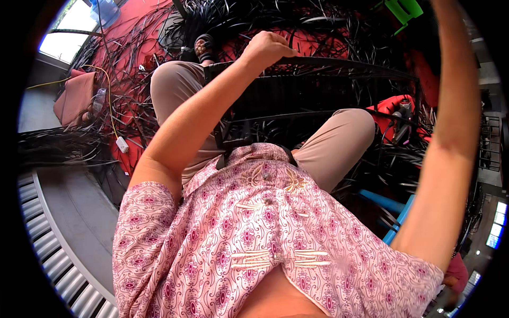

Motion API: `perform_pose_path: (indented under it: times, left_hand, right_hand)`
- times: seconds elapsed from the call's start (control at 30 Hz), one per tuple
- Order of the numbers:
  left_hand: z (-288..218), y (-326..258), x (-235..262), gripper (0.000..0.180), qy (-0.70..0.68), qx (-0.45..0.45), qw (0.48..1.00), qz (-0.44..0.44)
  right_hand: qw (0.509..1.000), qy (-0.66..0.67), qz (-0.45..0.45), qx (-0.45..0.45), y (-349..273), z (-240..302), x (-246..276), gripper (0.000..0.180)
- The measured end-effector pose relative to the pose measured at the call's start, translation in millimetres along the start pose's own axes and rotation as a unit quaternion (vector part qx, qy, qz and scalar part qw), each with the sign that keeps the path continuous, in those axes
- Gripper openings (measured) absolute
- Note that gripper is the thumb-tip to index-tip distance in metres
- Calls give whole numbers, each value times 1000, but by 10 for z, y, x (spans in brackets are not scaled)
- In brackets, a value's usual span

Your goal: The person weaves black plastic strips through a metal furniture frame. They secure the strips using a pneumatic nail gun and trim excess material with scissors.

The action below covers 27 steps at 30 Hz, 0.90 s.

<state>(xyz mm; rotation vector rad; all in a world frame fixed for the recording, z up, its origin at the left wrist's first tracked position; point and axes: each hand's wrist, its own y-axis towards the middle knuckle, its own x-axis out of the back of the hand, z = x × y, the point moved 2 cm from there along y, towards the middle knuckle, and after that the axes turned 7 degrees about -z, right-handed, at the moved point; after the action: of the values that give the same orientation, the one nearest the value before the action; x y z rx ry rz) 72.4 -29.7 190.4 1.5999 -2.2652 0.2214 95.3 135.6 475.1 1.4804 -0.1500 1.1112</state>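
A black frame (pixel 366 69) with straight rails stands between my knees, its middle dark with black material. My left hand (pixel 269 49) is closed just above the frame's far rail, toward its left end. Fingers are curled in and the thumb side points right; whatever they may pinch is too small or dark to make out. My right arm (pixel 450 127) stretches far up along the right side, and its hand lies beyond the top edge of the head view. Loose black strips (pixel 222 18) are heaped beyond the frame and around it.
Strips litter the red floor covering (pixel 127 26). At left are a yellow cable with a white plug end (pixel 122 144), a pinkish cloth (pixel 74 100) and a roller conveyor (pixel 55 254). A blue stool-like piece (pixel 403 214) stands at right; a green plastic item (pixel 404 11) lies far right.
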Motion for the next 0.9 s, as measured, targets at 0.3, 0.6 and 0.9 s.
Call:
perform_pose_path:
  times: [0.3,0.6,0.9]
  left_hand:
    - [179,314,-45,21,-22,169,976,134]
    - [246,353,36,14,-52,213,961,167]
    - [350,393,105,19,219,-146,956,130]
  right_hand:
    - [989,53,59,-127,-2202,-82,-1343,39]
    - [995,19,-21,-100,-2313,-108,-1676,32]
    - [998,5,26,-62,-2254,-122,-1754,30]
